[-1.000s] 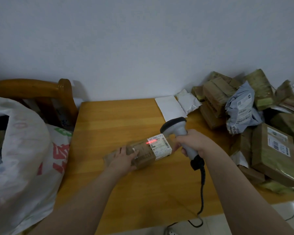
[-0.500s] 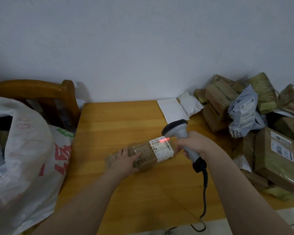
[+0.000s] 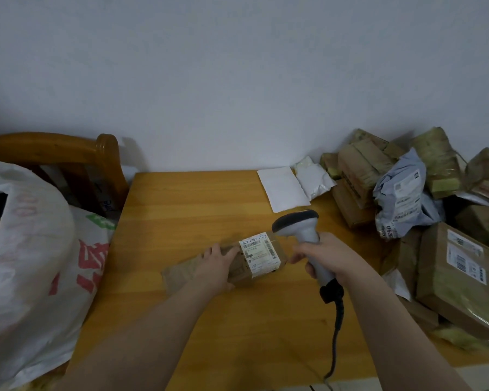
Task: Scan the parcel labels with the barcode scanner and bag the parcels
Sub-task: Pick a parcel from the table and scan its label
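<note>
A small brown cardboard parcel (image 3: 181, 273) lies on the wooden table (image 3: 181, 204) with a white barcode label (image 3: 259, 253) on its right end. My left hand (image 3: 218, 265) rests flat on the parcel's middle, fingers straight. My right hand (image 3: 326, 256) grips the handle of a grey barcode scanner (image 3: 297, 224), whose dark head points at the label from just to its right. No red scan line shows on the label. A big white woven bag (image 3: 31, 249) with red print stands open at the left of the table.
A heap of brown parcels (image 3: 458, 275) and a grey-blue mailer (image 3: 404, 198) covers the table's right side. Two white flat mailers (image 3: 283, 189) lie at the back. A wooden chair back (image 3: 105, 153) rises behind the bag. The scanner's black cable (image 3: 335, 334) hangs over the front edge.
The red scan line on the label has gone out. The scanner head has shifted slightly right of the label. My left hand stays on the parcel.
</note>
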